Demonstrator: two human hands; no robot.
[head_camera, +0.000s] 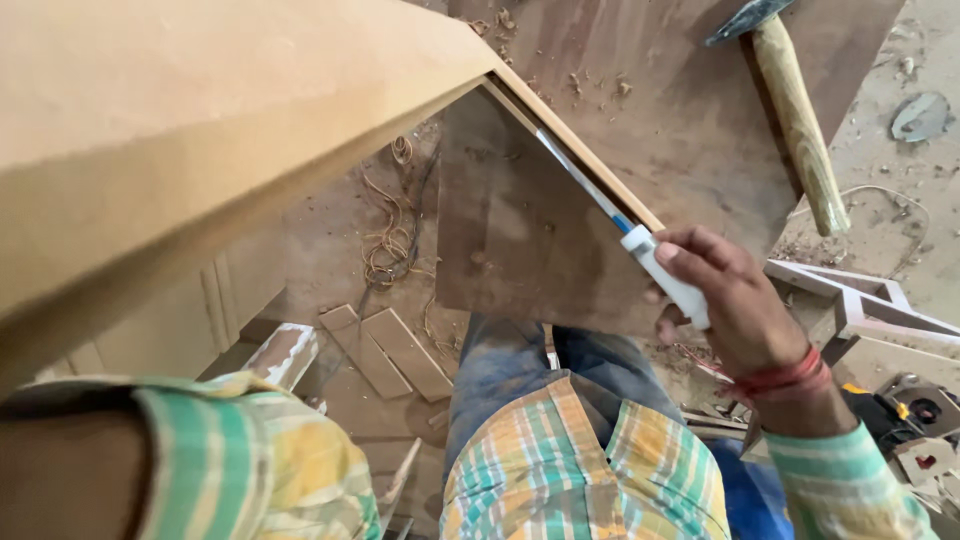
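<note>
Gluing the edge of a tan board

A large tan fibreboard panel fills the upper left; the left hand is out of sight, only a checked sleeve showing below. Right of centre, the right hand is closed round a white plastic glue bottle, its nozzle on the panel's edge; whether anything is inside cannot be told. A wooden-handled hammer lies upper right.

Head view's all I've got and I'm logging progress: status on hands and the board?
Right hand gripping white-handled tool, blade along tan board edge. Left hand out of view, only the sleeve shows. Hammer lies beyond, clear of the work.
</note>
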